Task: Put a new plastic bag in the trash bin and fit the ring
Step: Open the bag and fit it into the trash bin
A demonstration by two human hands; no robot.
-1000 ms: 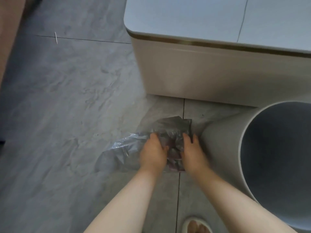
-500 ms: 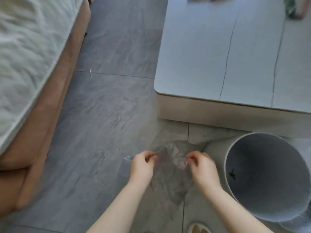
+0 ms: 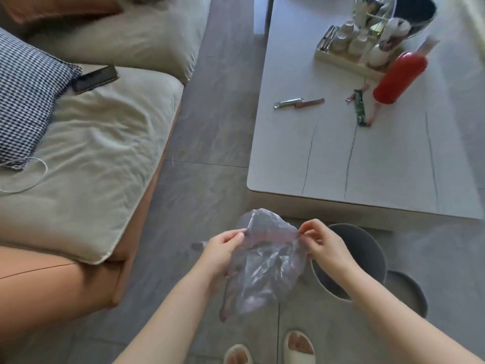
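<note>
A thin, see-through grey plastic bag (image 3: 265, 266) hangs crumpled in the air in front of me, above the floor. My left hand (image 3: 220, 252) pinches its upper left edge and my right hand (image 3: 325, 248) pinches its upper right edge. Just right of the bag stands the open grey trash bin (image 3: 367, 253), partly hidden behind my right hand and forearm. A dark grey round piece (image 3: 409, 292), possibly the ring or lid, lies on the floor to the right of the bin.
A low grey coffee table (image 3: 367, 158) stands right behind the bin, carrying a red bottle (image 3: 399, 77), a tray of small jars (image 3: 354, 46) and small items. A sofa (image 3: 91, 158) with a phone (image 3: 95, 78) is at left. My feet in slippers (image 3: 299, 345) are below.
The bag has come up off the floor, held between both hands. The view has risen and pulled back, so the sofa and the table top now show.
</note>
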